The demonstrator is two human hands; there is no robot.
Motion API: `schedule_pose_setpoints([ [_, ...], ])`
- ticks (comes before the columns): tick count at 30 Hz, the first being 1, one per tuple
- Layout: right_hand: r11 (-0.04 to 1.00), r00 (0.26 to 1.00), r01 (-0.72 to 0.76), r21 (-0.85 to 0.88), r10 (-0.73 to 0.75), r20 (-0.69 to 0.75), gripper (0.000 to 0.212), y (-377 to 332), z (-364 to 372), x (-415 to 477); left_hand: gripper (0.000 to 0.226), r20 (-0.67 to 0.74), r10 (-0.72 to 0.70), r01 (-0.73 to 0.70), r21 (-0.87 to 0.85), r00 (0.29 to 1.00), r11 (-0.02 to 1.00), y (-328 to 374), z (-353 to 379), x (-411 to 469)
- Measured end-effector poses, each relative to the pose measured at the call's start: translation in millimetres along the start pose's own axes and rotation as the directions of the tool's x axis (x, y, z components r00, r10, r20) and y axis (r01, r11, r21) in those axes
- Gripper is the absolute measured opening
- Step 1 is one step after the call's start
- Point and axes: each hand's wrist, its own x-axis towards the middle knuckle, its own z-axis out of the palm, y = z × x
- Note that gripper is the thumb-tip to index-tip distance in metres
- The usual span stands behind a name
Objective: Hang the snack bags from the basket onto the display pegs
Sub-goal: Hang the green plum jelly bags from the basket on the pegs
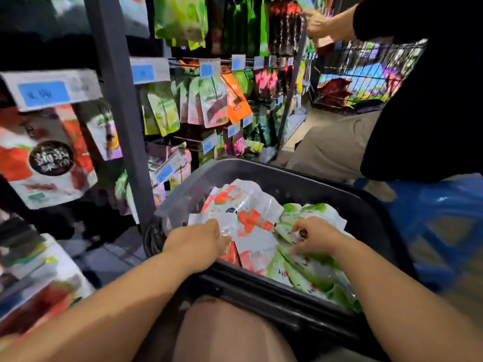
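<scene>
A bare knee [230, 333] sits nearest, against the dark basket [326, 189]. Both hands reach into it. The left hand [201, 244] has its fingers curled on the edge of a red-and-white bag [248, 210]; the right hand [316, 235] pinches the top of a green bag [311, 267]. More bags of both colours fill the basket. Beyond, on the left, pegs [188, 61] carry hanging bags with blue price tags [142, 73]. Farther right, another person [423, 87] handles packets beside a wire cart [366, 74].
</scene>
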Motion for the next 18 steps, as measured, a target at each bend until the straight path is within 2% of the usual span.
schedule_pose_setpoints([
  [2,0.998,1.000,-0.015,-0.068,0.015,-0.001,0.069,3,4,4,0.036,0.007,-0.004,0.004,0.013,1.000,1.000,1,1,-1],
  [4,0.995,1.000,-0.015,-0.100,0.015,0.000,0.064,2,7,5,0.036,0.012,-0.006,0.006,0.017,1.000,1.000,3,0,-2],
  [10,0.999,1.000,-0.026,-0.038,0.027,0.016,0.028,-3,3,0,0.034,0.037,-0.001,0.000,0.013,0.999,1.000,4,-1,-5],
  [15,0.995,0.998,-0.023,-0.100,0.029,0.061,0.043,-1,-1,-7,0.033,0.057,0.009,-0.011,0.039,0.998,0.999,5,-4,-9],
  [18,0.995,0.998,-0.031,-0.095,0.035,0.045,0.038,2,-5,-11,0.030,0.074,0.054,-0.059,0.069,0.996,0.996,8,-9,-14],
])
